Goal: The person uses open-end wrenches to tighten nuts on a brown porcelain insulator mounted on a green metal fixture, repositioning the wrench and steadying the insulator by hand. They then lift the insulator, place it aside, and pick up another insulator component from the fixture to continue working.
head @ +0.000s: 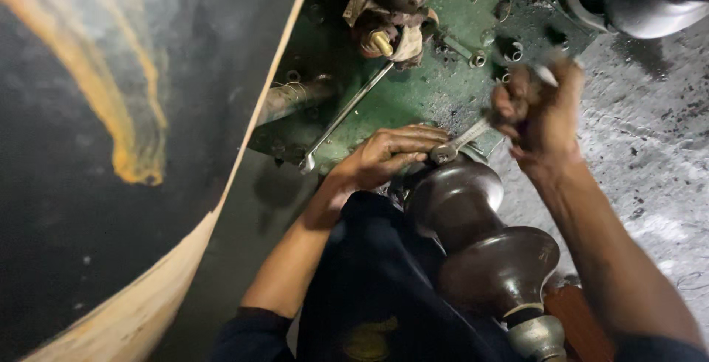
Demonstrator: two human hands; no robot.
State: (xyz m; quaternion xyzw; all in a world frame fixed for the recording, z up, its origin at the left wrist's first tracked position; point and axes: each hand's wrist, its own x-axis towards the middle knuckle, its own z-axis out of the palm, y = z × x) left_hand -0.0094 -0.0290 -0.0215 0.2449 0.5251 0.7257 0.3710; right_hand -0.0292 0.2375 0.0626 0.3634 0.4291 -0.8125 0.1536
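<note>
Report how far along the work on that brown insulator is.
Done: the brown insulator stands at the green plate. In hand: the right hand works a spanner at its top, the left hand steadying. Left: a second spanner and loose nuts lie unused.

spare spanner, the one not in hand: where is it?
Head view, left of centre: the loose spanner lies diagonally on the green plate, beyond the left hand, below the rag bundle.
</note>
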